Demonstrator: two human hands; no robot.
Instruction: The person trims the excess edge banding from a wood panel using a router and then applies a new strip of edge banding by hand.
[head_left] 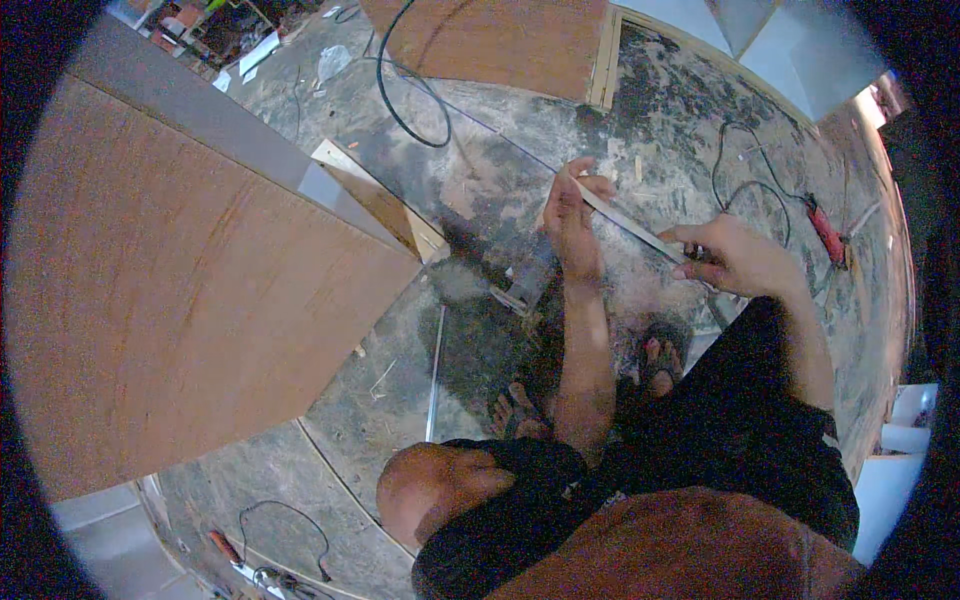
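Note:
I squat on a dusty concrete floor. My left hand (572, 215) pinches the far end of a thin, pale wooden strip (628, 224). My right hand (728, 258) grips the strip's near end, with a small dark tool held against it; what the tool is cannot be told. The strip runs slanted between both hands, above a patch of sawdust. My sandalled feet (655, 360) rest just below.
A large brown plywood cabinet (180, 290) fills the left. A small power tool (525, 285) lies beside my left forearm, a thin metal rod (434, 375) on the floor. Black cables (400, 100) loop at the top, and a red-handled tool (826, 232) lies right. Another plywood sheet (500, 40) lies at the top.

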